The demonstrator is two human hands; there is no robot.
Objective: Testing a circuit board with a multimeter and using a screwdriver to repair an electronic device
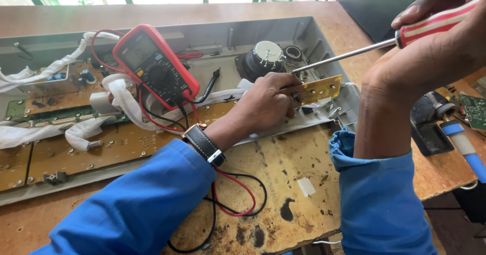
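At the centre of the frame, my left hand (264,104) pinches a small tan circuit board (316,89) by its near end, holding it tilted above the open grey chassis (283,32). From the upper right, my right hand (435,47) is clenched around the red-and-white handle of a screwdriver (395,41), its long steel shaft slanting down and left so the tip meets the board's upper left corner. A red multimeter (154,65) lies propped across the chassis at upper left, its red and black leads (238,199) trailing under my left wrist onto the scorched wooden bench (293,184) at lower centre. A round black speaker (263,60) sits just behind the board.
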